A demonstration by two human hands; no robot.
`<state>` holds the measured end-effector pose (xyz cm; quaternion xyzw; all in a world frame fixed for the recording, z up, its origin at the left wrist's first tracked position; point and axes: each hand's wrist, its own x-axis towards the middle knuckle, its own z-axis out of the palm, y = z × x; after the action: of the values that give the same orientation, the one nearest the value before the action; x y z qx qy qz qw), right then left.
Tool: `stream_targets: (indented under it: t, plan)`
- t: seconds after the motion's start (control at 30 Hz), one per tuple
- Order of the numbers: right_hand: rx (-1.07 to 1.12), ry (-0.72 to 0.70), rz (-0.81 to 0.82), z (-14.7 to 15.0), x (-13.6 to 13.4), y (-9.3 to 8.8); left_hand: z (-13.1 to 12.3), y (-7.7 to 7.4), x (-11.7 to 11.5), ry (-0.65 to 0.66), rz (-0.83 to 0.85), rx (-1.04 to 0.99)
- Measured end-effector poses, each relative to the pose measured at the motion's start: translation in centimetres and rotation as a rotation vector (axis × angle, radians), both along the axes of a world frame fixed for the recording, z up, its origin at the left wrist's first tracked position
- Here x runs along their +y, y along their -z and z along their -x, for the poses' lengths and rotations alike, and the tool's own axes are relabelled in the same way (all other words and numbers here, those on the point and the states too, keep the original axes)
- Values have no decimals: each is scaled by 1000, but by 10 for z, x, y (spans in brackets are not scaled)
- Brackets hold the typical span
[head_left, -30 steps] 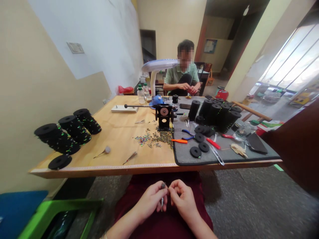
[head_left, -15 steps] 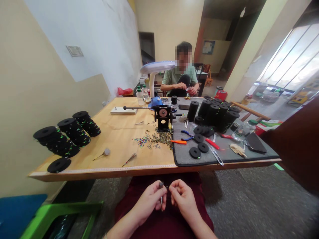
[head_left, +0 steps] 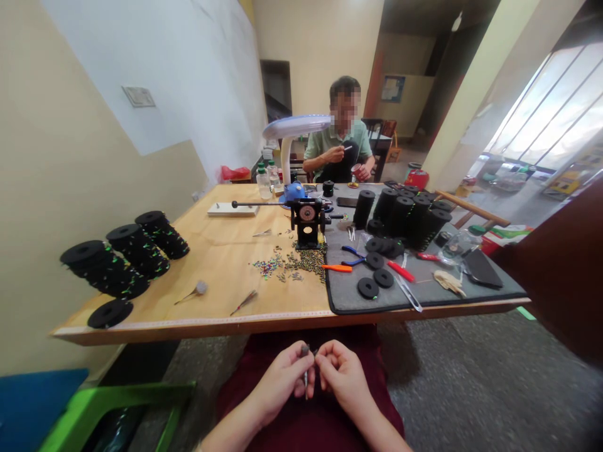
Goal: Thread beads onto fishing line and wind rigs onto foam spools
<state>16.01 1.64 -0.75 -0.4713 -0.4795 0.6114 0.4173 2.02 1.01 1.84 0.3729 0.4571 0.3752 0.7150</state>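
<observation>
Over my lap, my left hand (head_left: 285, 375) is closed around a slim grey tool (head_left: 305, 350) that stands roughly upright, its blunt end above the thumb and a thin tip below. Its exact kind is too small to tell. My right hand (head_left: 343, 375) pinches thumb against fingers right beside it, the fingertips of both hands almost touching. Whatever lies in that pinch is too fine to make out. On the wooden table (head_left: 207, 251) ahead lie a pile of small brass-coloured pieces (head_left: 311, 260) and some coloured beads (head_left: 267, 267).
Stacks of black foam spools stand at the left (head_left: 127, 245) and right (head_left: 405, 213). A black hand-cranked winder (head_left: 308, 226) stands mid-table by a lamp (head_left: 294, 129). Pliers (head_left: 355, 256) and scissors (head_left: 405, 285) lie on the grey mat (head_left: 348, 298). Across the table sits another person (head_left: 339, 141).
My right hand has moved slightly left, closing the gap to my left hand. The person opposite has raised a hand with a small white stick in it.
</observation>
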Motion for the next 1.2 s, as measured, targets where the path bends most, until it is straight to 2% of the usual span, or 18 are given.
stream_targets:
  t: [0.27,0.47,0.6,0.77,0.97,1.2]
  plan:
    - [52,-77,67,-3,-1,-4,2,6,2,-14,14,19]
    - [93,39,122,-6,6,-3,3,2,1,45,27,-55]
    - [88,16,126,-6,7,-5,2,-1,1,66,32,-86]
    - [89,-37,123,-5,6,-9,1,-2,1,92,8,-18]
    - [69,-62,94,-3,6,-5,0,-3,0,131,-7,70]
    - [75,-22,132,-4,5,-3,3,1,-1,116,-28,-23]
